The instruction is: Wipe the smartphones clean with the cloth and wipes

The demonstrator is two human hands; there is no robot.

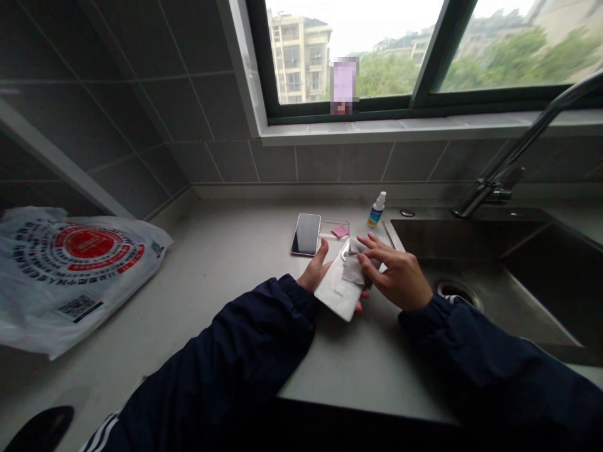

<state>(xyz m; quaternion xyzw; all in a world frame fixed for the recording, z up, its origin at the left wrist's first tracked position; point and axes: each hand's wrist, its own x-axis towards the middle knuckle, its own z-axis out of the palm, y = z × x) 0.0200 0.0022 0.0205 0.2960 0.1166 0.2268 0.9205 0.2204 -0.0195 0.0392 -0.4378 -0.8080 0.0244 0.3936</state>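
Note:
My left hand (315,269) is closed around a white phone (337,292), its back with the camera facing up, tilted above the counter. Fingers of my left hand show under its right edge. My right hand (400,274) pinches a small grey cloth (353,270) and presses it on the phone's back near the camera. Beyond them a second phone (306,233) lies screen up on the counter. Beside it are a clear phone case (326,227) and a folded pink cloth (340,231). A small spray bottle (376,211) with a white top stands behind my right hand.
A steel sink (490,251) with a tall faucet (513,150) is on the right. On the left lies a white plastic bag (80,270) with red and black print. The counter (226,232) runs below a tiled wall and window (377,56).

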